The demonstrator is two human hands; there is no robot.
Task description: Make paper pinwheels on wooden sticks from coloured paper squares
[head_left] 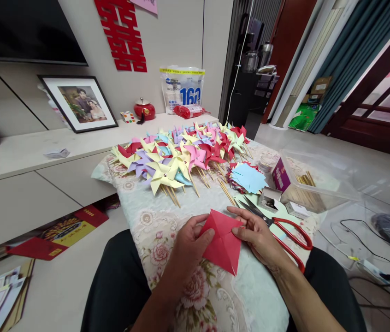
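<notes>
Mid-frame: heaped paper pinwheels (pixel 181 154), red-handled scissors (pixel 278 226) lower right on floral-clothed desk (pixel 146 216). Both hands (pixel 190 242) (pixel 259 235) pinch creased red paper square (pixel 224 242).

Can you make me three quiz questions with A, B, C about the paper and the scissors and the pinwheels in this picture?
1. Where do the scissors lie?
A. right of the right hand
B. on the floor
C. on the pinwheels

2. What colour is the folded paper in the hands?
A. blue
B. red
C. yellow

3. How is the paper held?
A. by the left hand alone
B. by nobody
C. by both hands

Answers: 1 A, the red handles rest on the cloth beside the right hand. 2 B, it is plainly red. 3 C, fingers of each hand pinch one side.
</notes>
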